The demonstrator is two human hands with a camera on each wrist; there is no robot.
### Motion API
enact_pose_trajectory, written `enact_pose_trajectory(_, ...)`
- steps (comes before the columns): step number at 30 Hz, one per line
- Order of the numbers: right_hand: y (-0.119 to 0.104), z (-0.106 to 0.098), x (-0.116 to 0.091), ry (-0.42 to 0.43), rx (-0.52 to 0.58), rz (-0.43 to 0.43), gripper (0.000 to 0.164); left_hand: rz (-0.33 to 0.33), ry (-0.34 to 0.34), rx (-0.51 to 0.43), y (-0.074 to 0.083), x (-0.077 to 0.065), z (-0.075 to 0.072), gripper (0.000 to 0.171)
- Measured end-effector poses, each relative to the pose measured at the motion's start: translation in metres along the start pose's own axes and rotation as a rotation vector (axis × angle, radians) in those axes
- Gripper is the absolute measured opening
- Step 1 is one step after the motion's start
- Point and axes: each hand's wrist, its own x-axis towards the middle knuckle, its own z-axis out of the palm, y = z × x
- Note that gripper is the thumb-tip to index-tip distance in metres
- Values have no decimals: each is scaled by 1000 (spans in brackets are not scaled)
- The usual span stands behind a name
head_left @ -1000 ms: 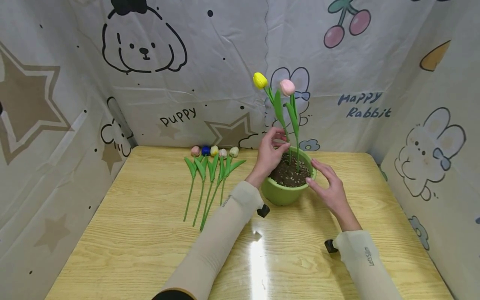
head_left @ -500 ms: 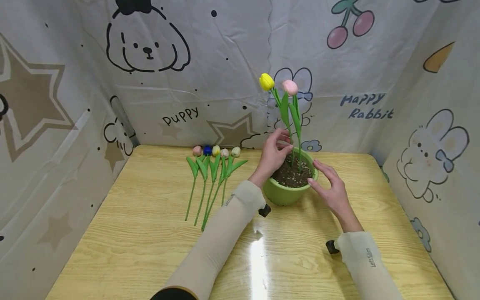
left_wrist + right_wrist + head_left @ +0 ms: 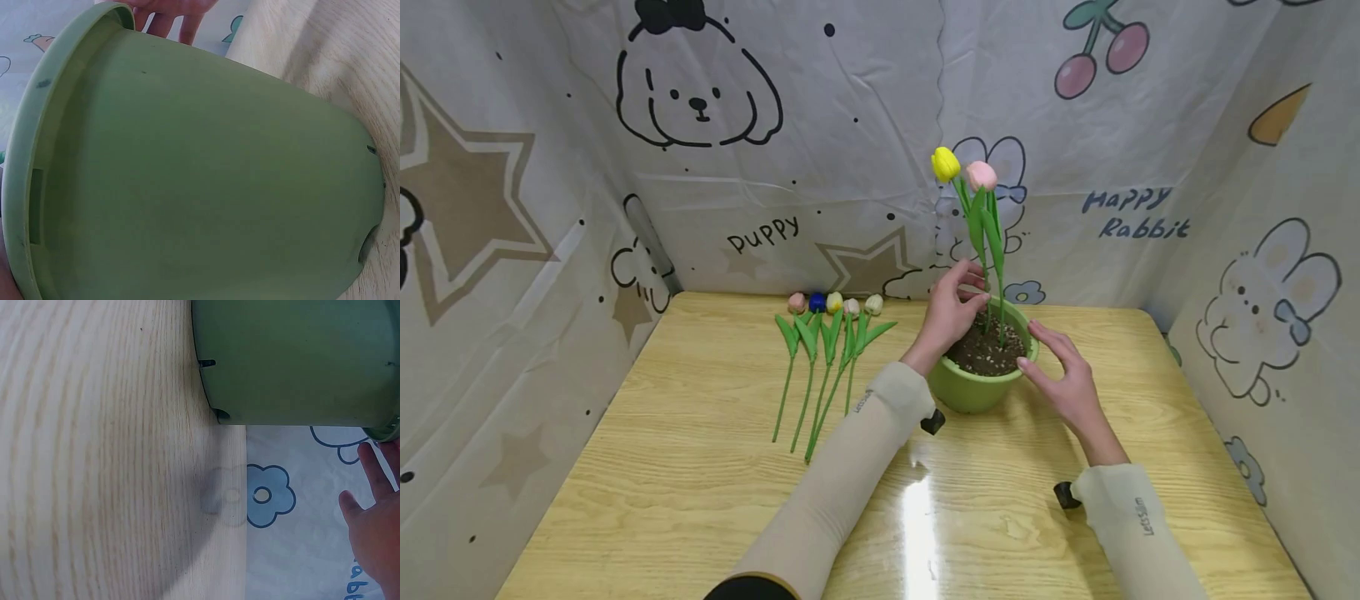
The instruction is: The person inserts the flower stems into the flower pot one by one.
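In the head view, my left hand point(image 3: 951, 312) pinches the green stem of a yellow tulip point(image 3: 945, 165) low down, just above the soil point(image 3: 988, 354). A pink tulip point(image 3: 982, 176) stands beside it, and both stems rise from the soil of a green flowerpot point(image 3: 973, 392). My right hand point(image 3: 1067, 383) rests its fingertips and thumb against the pot's right rim, fingers spread. In the left wrist view the flowerpot's wall point(image 3: 206, 169) hides most of the left hand. The right wrist view has the right hand point(image 3: 378, 531) beside the pot's rim.
Several loose tulips point(image 3: 820, 367) lie in a row on the wooden table point(image 3: 700, 500), left of the pot, with pink, blue, yellow and white heads. A printed cloth point(image 3: 737, 183) hangs behind and along both sides of the table.
The yellow tulip has swung right, from leaning left to nearly upright, close to the pink one. My left hand has shifted slightly right with it; the right hand stays at the rim.
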Motion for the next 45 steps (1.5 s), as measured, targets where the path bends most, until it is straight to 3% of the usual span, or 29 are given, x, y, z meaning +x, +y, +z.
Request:
enact_pose_trajectory(15, 1, 0, 0, 5, 8, -15, 57, -11, -28, 30, 4, 1, 1, 27)
enact_pose_trajectory(24, 0, 0, 0, -8, 7, -7, 57, -21, -3, 115, 2, -1, -1, 30)
enact_pose_trajectory(33, 40, 6, 7, -1, 0, -5, 61, -4, 38, 252, 3, -6, -8, 36)
enact_pose_trajectory(45, 41, 2, 6, 3, -6, -11, 60, -23, 43, 18, 20, -17, -48, 37)
